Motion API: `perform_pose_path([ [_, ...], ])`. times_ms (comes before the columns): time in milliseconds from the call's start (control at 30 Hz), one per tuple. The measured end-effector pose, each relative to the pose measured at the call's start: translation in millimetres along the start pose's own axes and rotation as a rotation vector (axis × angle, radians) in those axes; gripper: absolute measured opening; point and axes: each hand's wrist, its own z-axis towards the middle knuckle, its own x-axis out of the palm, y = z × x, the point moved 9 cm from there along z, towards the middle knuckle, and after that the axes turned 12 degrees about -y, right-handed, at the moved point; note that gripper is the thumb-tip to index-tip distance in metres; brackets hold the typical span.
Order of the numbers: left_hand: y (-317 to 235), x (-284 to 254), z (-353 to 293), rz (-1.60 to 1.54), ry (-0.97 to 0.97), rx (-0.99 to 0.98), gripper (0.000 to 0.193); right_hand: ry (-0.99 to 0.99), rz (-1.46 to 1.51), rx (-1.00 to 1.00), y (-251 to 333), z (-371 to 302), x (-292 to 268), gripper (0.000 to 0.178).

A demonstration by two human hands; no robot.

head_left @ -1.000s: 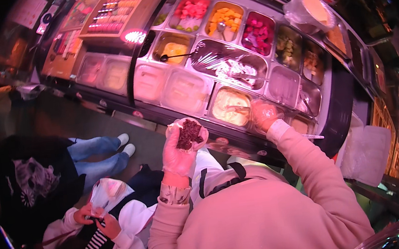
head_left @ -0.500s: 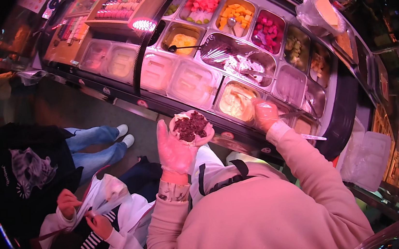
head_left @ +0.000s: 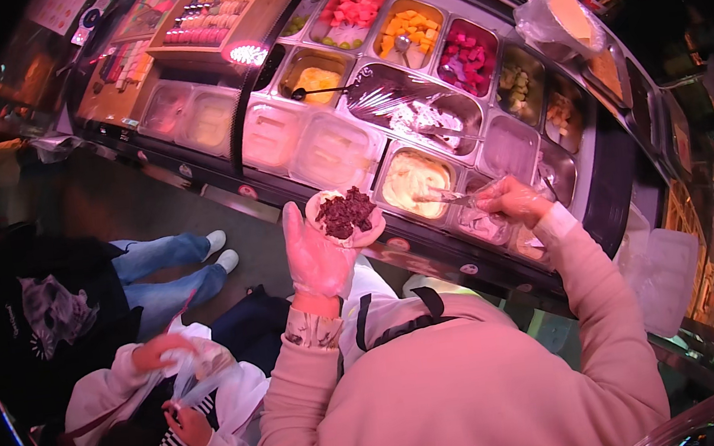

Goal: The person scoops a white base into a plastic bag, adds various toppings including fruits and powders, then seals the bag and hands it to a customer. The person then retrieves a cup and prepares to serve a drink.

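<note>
At the counter's front edge [head_left: 432, 254], the left hand [head_left: 317, 258] is cupping a pale round wrapper [head_left: 369, 236], thumb standing apart; how its hidden fingers are closing, I can't tell. Dark crumbly filling [head_left: 345, 213] is already sitting on top, the wrapper lying open around it. Rightward, the right hand [head_left: 513, 200] is clamping its fingers together on a spreader [head_left: 450, 197], its blade touching pale cream [head_left: 408, 172]! No cream is showing over the filling, so it's looking only part-built.
</note>
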Motion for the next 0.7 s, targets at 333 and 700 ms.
perform_pose_path([
  [333, 50.1, 41.9, 31.1, -0.051, 0.125, -0.074, 0.074, -0.704, -0.381, -1.100, 129.7, -128.9, 39.9, 0.042],
  [700, 41.2, 27.0, 49.9, -0.046, 0.009, 0.090, 0.079, -0.688, -0.779, -1.305, 115.4, -178.0, 54.6, 0.061],
])
